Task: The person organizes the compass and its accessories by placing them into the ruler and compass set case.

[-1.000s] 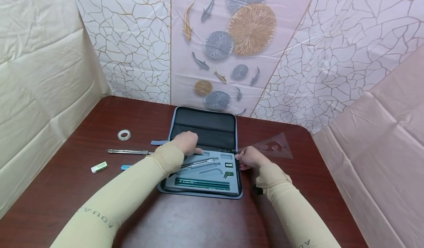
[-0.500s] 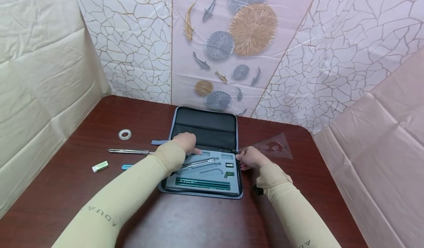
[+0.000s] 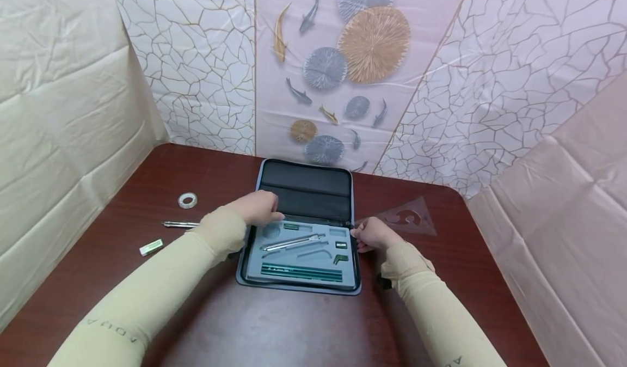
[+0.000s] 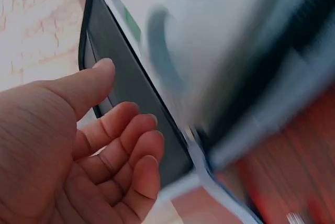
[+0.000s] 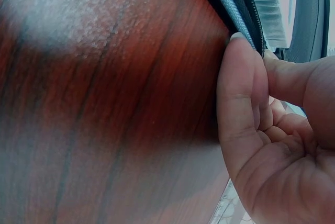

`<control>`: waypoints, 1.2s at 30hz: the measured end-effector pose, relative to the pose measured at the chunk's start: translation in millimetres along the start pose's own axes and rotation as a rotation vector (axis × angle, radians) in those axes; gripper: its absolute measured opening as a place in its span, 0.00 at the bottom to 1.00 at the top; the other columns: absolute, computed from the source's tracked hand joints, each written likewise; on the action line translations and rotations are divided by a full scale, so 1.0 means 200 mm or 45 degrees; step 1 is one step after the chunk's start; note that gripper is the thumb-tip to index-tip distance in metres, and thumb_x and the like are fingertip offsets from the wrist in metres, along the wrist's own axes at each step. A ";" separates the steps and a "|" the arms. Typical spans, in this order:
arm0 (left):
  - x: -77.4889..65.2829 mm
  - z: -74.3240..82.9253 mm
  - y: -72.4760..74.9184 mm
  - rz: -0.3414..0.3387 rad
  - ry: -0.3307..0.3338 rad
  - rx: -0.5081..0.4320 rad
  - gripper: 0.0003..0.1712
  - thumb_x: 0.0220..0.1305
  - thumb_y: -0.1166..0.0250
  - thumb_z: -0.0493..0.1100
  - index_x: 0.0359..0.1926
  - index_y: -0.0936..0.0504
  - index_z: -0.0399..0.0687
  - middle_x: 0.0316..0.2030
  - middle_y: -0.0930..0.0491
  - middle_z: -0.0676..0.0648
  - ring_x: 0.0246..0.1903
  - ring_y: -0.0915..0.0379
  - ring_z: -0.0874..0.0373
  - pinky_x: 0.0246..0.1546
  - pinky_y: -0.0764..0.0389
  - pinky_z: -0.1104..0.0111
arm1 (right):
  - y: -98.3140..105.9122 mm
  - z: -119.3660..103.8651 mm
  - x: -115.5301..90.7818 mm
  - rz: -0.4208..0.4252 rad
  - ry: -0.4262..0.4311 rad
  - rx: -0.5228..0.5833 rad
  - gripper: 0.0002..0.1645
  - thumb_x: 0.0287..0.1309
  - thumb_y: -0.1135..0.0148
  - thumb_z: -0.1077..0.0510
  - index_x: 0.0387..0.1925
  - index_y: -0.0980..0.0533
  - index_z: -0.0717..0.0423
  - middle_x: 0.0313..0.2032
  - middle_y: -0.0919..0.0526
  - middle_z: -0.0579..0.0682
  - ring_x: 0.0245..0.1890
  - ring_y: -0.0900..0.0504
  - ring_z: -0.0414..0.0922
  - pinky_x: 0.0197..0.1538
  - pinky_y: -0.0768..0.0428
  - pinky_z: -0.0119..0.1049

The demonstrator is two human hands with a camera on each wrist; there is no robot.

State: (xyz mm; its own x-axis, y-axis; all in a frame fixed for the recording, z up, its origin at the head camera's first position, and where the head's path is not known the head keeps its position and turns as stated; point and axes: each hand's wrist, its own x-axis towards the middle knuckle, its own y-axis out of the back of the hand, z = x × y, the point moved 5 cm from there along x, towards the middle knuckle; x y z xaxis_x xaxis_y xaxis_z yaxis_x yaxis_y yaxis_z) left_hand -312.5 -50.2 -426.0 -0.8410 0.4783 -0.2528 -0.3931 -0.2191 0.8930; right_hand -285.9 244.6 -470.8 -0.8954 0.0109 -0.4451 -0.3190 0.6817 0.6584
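A zippered case (image 3: 354, 203) lies unfolded on the table, with a grey molded tray (image 3: 254, 271) in its near half. In the tray are a metal compass (image 3: 292, 242), green pencils (image 3: 301, 272), a small sharpener (image 3: 340, 245), a green angled piece (image 3: 340, 258) and a small green item (image 3: 291, 226) in a top slot. My left hand (image 3: 258, 206) hovers over the tray's upper left corner; in the left wrist view its fingers (image 4: 144, 177) are loosely bent around nothing. My right hand (image 3: 373, 233) pinches the case's right zippered edge (image 5: 242, 12) between thumb and fingers.
Left of the case lie a tape roll (image 3: 187, 200), an eraser (image 3: 151, 247) and a metal drawing instrument (image 3: 179, 224), partly behind my left sleeve. A clear set square (image 3: 422, 214) is on the right, beyond my right hand. Patterned sheeting (image 3: 196, 67) walls the table.
My left hand has moved left, off the tray's top slot, uncovering the small green item and a round recess. My left sleeve now covers the blue item on the table. My right hand stays put.
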 end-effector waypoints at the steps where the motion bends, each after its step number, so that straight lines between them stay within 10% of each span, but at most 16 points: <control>1: -0.01 -0.03 0.01 0.016 -0.005 -0.013 0.16 0.67 0.38 0.53 0.29 0.24 0.46 0.23 0.25 0.48 0.22 0.30 0.56 0.25 0.28 0.65 | 0.00 0.00 0.00 -0.002 -0.001 0.003 0.23 0.68 0.43 0.57 0.16 0.35 0.55 0.27 0.23 0.56 0.26 0.20 0.48 0.34 0.17 0.40; 13: -0.09 -0.38 0.06 0.154 0.087 0.061 0.12 0.62 0.33 0.46 0.36 0.23 0.42 0.28 0.24 0.47 0.29 0.28 0.53 0.34 0.25 0.61 | 0.00 0.01 0.00 -0.010 0.007 0.000 0.24 0.68 0.43 0.57 0.15 0.36 0.54 0.27 0.23 0.57 0.26 0.20 0.48 0.34 0.17 0.40; 36: -0.27 -0.58 0.04 -0.019 0.170 0.006 0.26 0.53 0.27 0.59 0.42 0.21 0.44 0.31 0.23 0.48 0.31 0.28 0.53 0.32 0.25 0.63 | -0.01 0.02 0.04 -0.013 0.003 0.020 0.22 0.68 0.43 0.58 0.18 0.32 0.59 0.28 0.23 0.58 0.27 0.21 0.49 0.32 0.17 0.40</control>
State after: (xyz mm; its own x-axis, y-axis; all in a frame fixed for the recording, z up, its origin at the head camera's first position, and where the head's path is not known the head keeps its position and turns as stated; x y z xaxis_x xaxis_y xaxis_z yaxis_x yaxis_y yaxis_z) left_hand -313.5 -175.6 -448.8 -0.8772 0.3641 -0.3129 -0.4043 -0.2088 0.8905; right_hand -291.0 246.4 -477.8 -0.8929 0.0022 -0.4503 -0.3233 0.6930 0.6443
